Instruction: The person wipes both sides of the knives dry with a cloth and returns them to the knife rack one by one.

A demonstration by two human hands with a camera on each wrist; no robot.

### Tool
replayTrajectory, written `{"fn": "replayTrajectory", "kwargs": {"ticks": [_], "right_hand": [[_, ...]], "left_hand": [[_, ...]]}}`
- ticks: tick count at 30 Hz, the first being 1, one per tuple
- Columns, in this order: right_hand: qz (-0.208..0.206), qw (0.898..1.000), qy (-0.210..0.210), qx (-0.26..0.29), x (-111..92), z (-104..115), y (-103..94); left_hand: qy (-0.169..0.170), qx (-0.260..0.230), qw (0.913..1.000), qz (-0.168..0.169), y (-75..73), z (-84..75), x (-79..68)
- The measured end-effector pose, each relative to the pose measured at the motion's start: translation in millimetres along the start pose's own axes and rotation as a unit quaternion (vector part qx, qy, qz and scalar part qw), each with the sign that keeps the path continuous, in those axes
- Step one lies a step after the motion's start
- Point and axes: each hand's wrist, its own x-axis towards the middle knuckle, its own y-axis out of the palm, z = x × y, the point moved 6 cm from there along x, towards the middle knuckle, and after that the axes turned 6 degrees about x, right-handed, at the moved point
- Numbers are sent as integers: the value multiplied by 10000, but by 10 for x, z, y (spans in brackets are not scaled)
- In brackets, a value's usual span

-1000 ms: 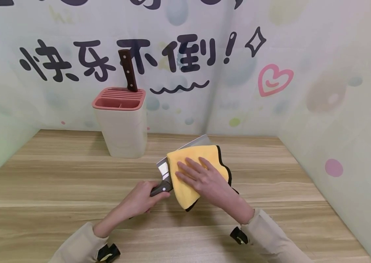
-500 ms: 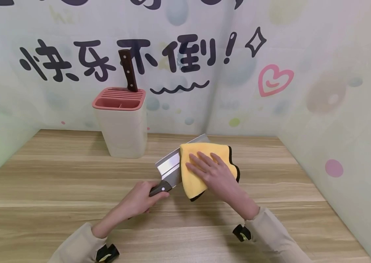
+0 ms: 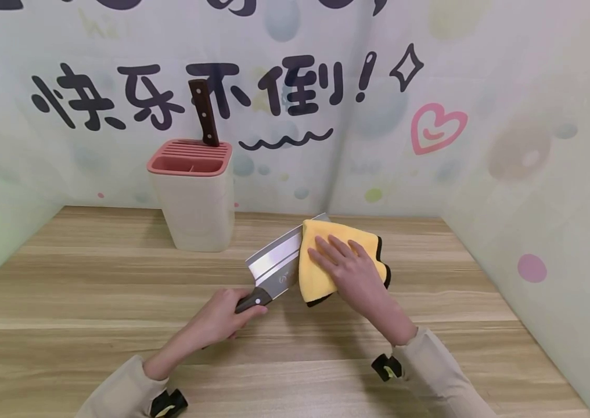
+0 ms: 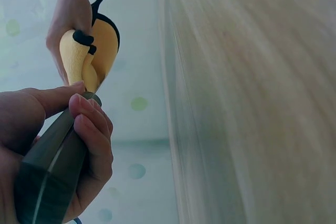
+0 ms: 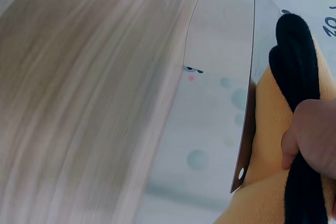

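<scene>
In the head view my left hand (image 3: 219, 316) grips the dark handle (image 3: 253, 300) of a cleaver, whose steel blade (image 3: 280, 270) slants up to the right above the tabletop. A yellow cloth (image 3: 316, 273) with black trim lies folded over the blade's far half. My right hand (image 3: 349, 267) holds this cloth against the steel, fingers spread on its upper face. The right wrist view shows the thumb at the black edging and the holed blade end (image 5: 241, 173) poking past the cloth. Fingers wrap the handle (image 4: 55, 166) in the left wrist view.
A white knife block (image 3: 195, 212) with a pink slotted top stands at the back left, a brown-handled knife (image 3: 204, 113) upright in it. Behind the wood-grain table (image 3: 91, 290) hangs a printed backdrop (image 3: 295, 174), with side panels left and right.
My right hand and the cloth have slid right and upward along the blade, baring more steel near the handle. The left hand and cleaver have hardly moved.
</scene>
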Motion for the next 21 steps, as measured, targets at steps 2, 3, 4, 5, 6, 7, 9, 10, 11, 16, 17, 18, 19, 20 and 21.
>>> {"fn": "replayTrajectory", "kwargs": {"ticks": [2,3,4,5,6,7,9,10,11,16,17,18,19,20,21], "right_hand": [[-46,9999,85,39,-4,-23,-7],[-74,9999,123,61,-6,-35,-9],[-110,9998,154,85,-11,-47,-9],[-162,9996,179,123,-15,-59,-11],[-213,9995,202,149,-20,-70,-12],[-265,9992,219,190,-23,-81,-12],[-375,9987,257,247,-35,-105,-7],[-398,9984,288,275,-40,-117,-3],[-404,9982,330,287,-45,-129,1],[-226,9976,603,268,-66,-175,21],[-207,9973,644,268,-71,-183,20],[-188,9971,684,278,-76,-190,22],[-183,9969,715,277,-79,-197,25],[-185,9967,740,279,-83,-204,28],[-184,9964,772,288,-87,-211,30]], "left_hand": [[-7,-13,10000,5,-2,2,-2],[-13,-12,10000,6,-4,4,-2],[-12,-9,10000,3,-5,4,-3],[-15,-5,10000,2,-6,6,-3],[-18,-3,10000,1,-7,6,-4],[-20,-2,10000,-2,-9,7,-5],[-20,-2,10000,-9,-11,9,-7],[-19,-5,10000,-11,-13,10,-8],[-17,-13,10000,-15,-15,11,-8],[-24,-93,10000,-13,-20,17,-12],[-26,-106,9999,-13,-20,18,-13],[-30,-114,9999,-12,-20,19,-14],[-32,-115,9999,-8,-19,21,-13],[-41,-113,9999,-10,-18,23,-13],[-50,-105,9999,-9,-17,25,-13]]}}
